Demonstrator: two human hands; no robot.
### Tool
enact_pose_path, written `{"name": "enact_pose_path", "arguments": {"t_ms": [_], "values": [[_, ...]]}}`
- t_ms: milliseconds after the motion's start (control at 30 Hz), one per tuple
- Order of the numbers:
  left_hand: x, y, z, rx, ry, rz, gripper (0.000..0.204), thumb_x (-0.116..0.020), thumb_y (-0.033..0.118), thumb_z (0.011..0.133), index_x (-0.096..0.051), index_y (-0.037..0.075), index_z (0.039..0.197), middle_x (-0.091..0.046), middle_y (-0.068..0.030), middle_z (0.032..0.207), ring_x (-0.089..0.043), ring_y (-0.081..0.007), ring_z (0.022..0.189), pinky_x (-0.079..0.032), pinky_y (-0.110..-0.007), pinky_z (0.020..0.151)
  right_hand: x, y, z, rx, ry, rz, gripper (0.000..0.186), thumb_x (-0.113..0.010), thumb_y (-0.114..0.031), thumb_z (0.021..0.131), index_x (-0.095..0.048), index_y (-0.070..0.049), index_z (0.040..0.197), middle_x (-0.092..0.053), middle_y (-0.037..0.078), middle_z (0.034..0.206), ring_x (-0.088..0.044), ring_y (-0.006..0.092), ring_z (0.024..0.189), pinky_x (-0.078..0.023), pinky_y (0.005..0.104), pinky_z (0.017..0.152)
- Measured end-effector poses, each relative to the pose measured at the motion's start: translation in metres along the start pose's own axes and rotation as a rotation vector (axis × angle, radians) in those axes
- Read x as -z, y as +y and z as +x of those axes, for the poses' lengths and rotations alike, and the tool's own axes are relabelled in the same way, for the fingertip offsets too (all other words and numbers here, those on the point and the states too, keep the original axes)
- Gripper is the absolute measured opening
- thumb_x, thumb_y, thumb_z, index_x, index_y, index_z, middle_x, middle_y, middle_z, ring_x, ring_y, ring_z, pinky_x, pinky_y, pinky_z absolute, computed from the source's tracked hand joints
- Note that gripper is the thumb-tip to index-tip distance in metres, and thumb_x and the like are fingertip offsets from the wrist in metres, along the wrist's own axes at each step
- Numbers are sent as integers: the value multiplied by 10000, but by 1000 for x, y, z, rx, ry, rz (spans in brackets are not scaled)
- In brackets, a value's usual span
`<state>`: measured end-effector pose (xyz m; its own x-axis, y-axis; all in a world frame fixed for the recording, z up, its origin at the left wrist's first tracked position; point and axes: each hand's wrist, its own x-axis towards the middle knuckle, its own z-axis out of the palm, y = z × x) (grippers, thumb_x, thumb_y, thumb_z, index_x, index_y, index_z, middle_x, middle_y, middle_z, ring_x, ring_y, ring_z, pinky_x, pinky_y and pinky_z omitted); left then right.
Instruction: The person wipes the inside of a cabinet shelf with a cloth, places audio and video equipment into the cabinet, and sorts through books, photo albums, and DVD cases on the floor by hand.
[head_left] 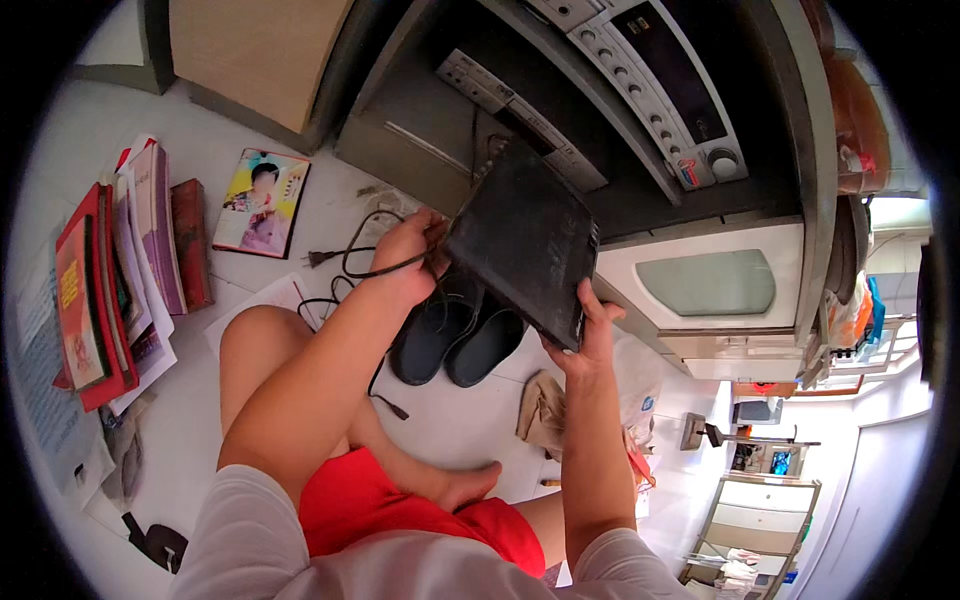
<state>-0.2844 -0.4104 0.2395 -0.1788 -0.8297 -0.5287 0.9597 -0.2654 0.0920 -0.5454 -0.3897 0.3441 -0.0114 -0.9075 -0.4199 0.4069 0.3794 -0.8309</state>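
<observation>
A flat black box-shaped device (525, 240), dusty on its broad face, is held up tilted in front of the cabinet shelf. My left hand (410, 250) grips its left edge, and a black cord passes across that hand. At the lower right corner, my right hand (588, 330) has its fingers around the edge; part of its grip is hidden behind the device. A black power cord (348, 262) with a two-pin plug (322, 258) trails to the left of my left hand. Below the device, two black clogs (432, 338) stand on the floor.
The open cabinet holds a silver player (525, 122) and a silver audio unit (660, 85). Its white door (710, 275) has a glass pane. Left on the tiles are stacked books and papers (150, 230) and a picture-covered case (262, 203). A beige cloth (541, 415) lies near my right forearm.
</observation>
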Motion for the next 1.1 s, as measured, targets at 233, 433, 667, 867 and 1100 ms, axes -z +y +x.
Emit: {"name": "enact_pose_path", "arguments": {"t_ms": [233, 433, 667, 867, 1100], "values": [[-7, -19, -18, 232, -50, 81, 103, -604, 188, 1011, -604, 99, 958, -631, -19, 783, -585, -170, 671, -478, -330, 575, -72, -35, 38, 117, 242, 181, 345, -626, -282, 1018, -601, -43, 1265, -667, 151, 1248, -633, 354, 1145, -555, 508, 996], [-10, -18, -39, 244, -275, 350, 179, -634, 191, 994, -571, 68, 1107, -687, -72, 865, -688, -191, 784, -559, -341, 666, -110, -51, 138, 167, 159, 324, 349, -471, -274, 1080, -591, -29, 1298, -654, 161, 1297, -628, 363, 1174, -535, 527, 1026], [-3, -25, -54, 0, -721, 1112, 378, -635, 201, 1002, -540, 29, 1325, -691, -82, 931, -653, -161, 853, -533, -313, 793, -149, -59, 246, 295, 111, 328, 402, -398, -262, 1081, -568, -37, 1369, -600, 160, 1384, -590, 338, 1242, -545, 516, 1013], [-3, -21, -56, -60, -597, 1444, 459, -671, 223, 946, -545, 4, 1329, -709, -130, 936, -677, -228, 867, -528, -346, 772, -155, -93, 315, 345, 123, 274, 440, -465, -338, 1063, -564, -98, 1418, -565, 102, 1435, -499, 302, 1338, -477, 481, 1103], [1, -24, -46, 106, -757, 576, 367, -552, 109, 1013, -547, -14, 1359, -725, -111, 952, -676, -181, 887, -530, -313, 846, -182, -95, 322, 314, 33, 51, 507, -483, -447, 1046, -572, -103, 1407, -571, 92, 1412, -523, 280, 1298, -490, 451, 1064]]}}
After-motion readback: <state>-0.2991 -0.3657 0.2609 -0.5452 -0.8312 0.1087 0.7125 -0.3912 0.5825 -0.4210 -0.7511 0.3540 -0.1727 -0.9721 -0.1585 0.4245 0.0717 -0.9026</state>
